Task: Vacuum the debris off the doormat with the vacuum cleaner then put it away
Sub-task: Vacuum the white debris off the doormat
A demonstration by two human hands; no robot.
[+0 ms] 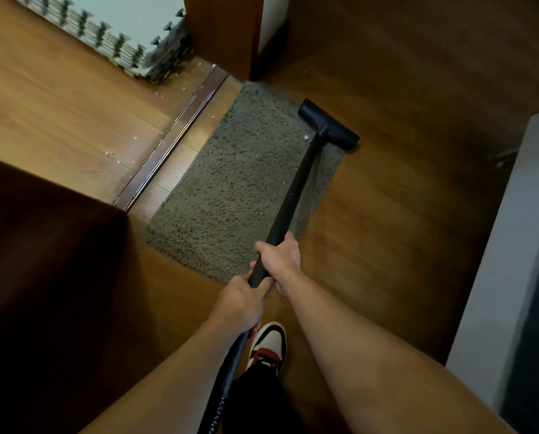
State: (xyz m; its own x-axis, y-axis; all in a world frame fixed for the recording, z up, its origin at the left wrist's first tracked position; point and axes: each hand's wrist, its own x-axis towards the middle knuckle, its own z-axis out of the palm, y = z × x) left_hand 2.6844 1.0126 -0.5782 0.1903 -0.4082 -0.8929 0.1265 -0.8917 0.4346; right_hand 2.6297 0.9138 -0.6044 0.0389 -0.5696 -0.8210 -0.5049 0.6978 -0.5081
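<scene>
Hose (227, 371) trailing past my shoe (269, 343), left hand (241, 303) and right hand (280, 261) both curled round the wand (296, 189), nozzle (327, 125) on the mat (230, 189)'s far right edge, white crumb (306, 137) beside it, foam tiles (120, 36) and scattered bits (160, 93) beyond the threshold (174, 133).

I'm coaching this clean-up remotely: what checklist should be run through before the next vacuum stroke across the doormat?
1. Both hands on the wand: left hand and right hand grip it: ok.
2. Vacuum head on the doormat: at its far right edge, partly over the floor: ok.
3. Doormat free of debris: white bit beside the head, more specks: not ok.
4. Hose clear of the shoe: runs beside it: ok.
5. Suction on: cannot tell.
</scene>
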